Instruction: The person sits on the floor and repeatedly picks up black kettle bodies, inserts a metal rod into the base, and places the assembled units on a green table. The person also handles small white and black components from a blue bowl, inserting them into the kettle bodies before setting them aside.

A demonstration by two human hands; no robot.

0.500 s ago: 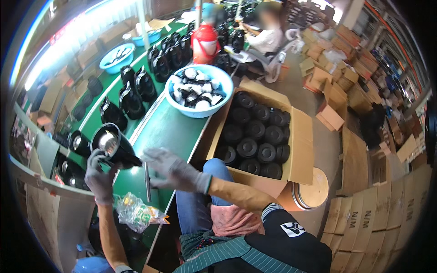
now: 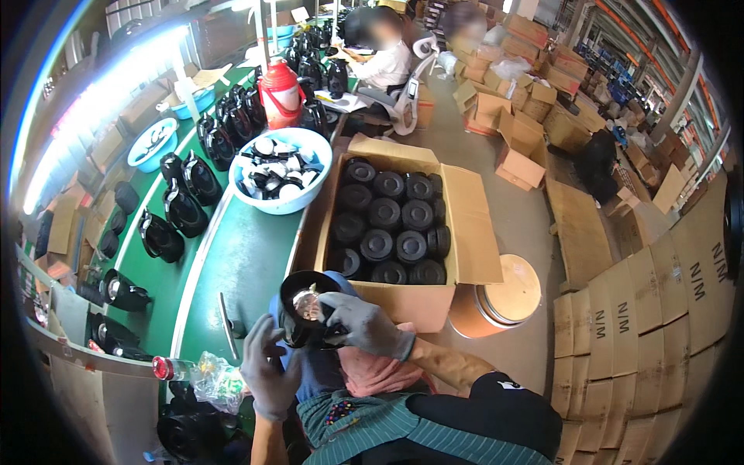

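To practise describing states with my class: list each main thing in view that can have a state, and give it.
Black vessel, open-topped, held
Right hand, closed on the vessel
Left hand, open, beside it
Carton, flaps open, black round parts inside
Near blue basin, heaped with black and white parts
Red jug, upright
Plastic bag, crumpled
Lamp, lit

Glossy black vessel, held close before you: its wide, round rim is tilted so that you look into the open mouth, where a bright, silvery interior shows.
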